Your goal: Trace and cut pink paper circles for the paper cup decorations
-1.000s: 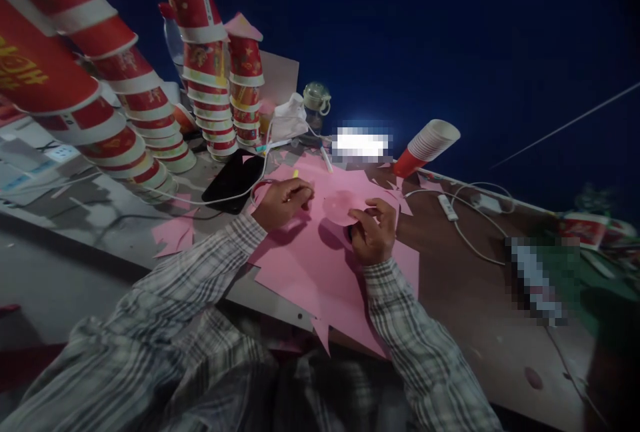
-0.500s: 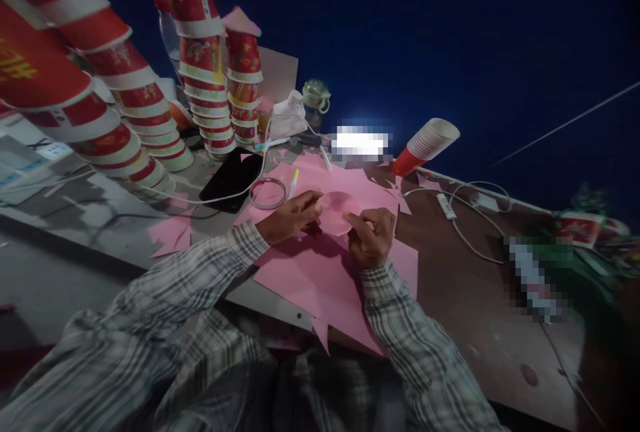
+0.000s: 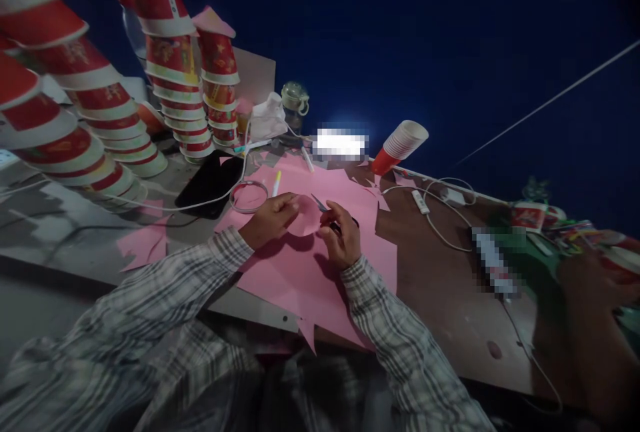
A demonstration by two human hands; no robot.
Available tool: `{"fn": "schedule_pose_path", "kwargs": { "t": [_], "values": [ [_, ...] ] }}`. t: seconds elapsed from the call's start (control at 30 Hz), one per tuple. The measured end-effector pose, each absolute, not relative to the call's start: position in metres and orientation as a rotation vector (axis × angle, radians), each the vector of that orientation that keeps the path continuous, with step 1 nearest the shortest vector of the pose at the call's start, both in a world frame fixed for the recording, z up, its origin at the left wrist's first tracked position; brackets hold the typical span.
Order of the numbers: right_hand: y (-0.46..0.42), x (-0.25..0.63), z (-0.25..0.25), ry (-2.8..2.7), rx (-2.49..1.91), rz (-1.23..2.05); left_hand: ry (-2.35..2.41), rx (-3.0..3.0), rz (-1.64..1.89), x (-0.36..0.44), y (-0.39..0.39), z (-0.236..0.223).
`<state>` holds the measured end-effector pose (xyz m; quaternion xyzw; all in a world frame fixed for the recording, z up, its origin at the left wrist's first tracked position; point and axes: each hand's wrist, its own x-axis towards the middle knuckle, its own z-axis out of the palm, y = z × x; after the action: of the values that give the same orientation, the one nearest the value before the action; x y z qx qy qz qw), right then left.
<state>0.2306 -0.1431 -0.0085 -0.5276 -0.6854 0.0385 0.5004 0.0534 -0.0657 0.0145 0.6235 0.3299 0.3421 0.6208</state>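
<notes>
My left hand (image 3: pixel 269 220) is closed, pinching the edge of a round pink paper disc (image 3: pixel 304 220). In my right hand (image 3: pixel 343 237) is a pair of scissors (image 3: pixel 319 204), its blades pointing up and left beside the disc's right edge. The scissor handles are partly hidden by my fingers. Both hands are held over large pink paper sheets (image 3: pixel 320 282) on the table. Just past my left hand lie a pale ring (image 3: pixel 249 210) and a marker with a yellow end (image 3: pixel 277 183).
Tall stacks of red paper cups (image 3: pixel 179 109) rise at the left, near a black flat device (image 3: pixel 207 185). A cup stack (image 3: pixel 400 145) leans at the back. White cables and a pixelated object (image 3: pixel 493 259) lie right. Another person's arm (image 3: pixel 600 305) reaches in at far right.
Scissors now show in my right hand, which earlier pinched the disc. My left hand keeps the disc. The view has turned slightly right, and another person's arm has appeared at far right.
</notes>
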Motion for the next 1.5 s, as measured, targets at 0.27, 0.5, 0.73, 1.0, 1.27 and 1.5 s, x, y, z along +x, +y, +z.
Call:
{"fn": "schedule_pose_path", "kwargs": {
  "t": [0.27, 0.5, 0.73, 1.0, 1.27, 1.5],
  "values": [
    [-0.143, 0.223, -0.017, -1.529, -1.519, 0.177, 0.605, 1.564, 0.724, 0.055, -0.074, 0.016],
    [-0.142, 0.231, -0.020, -1.515, -1.485, 0.349, 0.712, 1.645, 0.606, 0.053, -0.073, 0.004],
    [-0.146, 0.217, -0.016, -1.441, -1.528, 0.348, 0.723, 1.667, 0.718, 0.056, -0.078, 0.001],
    [-0.140, 0.239, -0.015, -1.341, -1.434, 0.342, 0.832, 2.014, 0.689, 0.046, -0.069, 0.011],
    [-0.127, 0.254, -0.021, -1.274, -1.589, 0.064, 0.747, 2.200, 0.819, 0.046, -0.062, -0.001],
    [-0.131, 0.249, -0.015, -1.430, -1.538, 0.073, 0.770, 2.185, 0.860, 0.048, -0.058, -0.009]
  ]
}}
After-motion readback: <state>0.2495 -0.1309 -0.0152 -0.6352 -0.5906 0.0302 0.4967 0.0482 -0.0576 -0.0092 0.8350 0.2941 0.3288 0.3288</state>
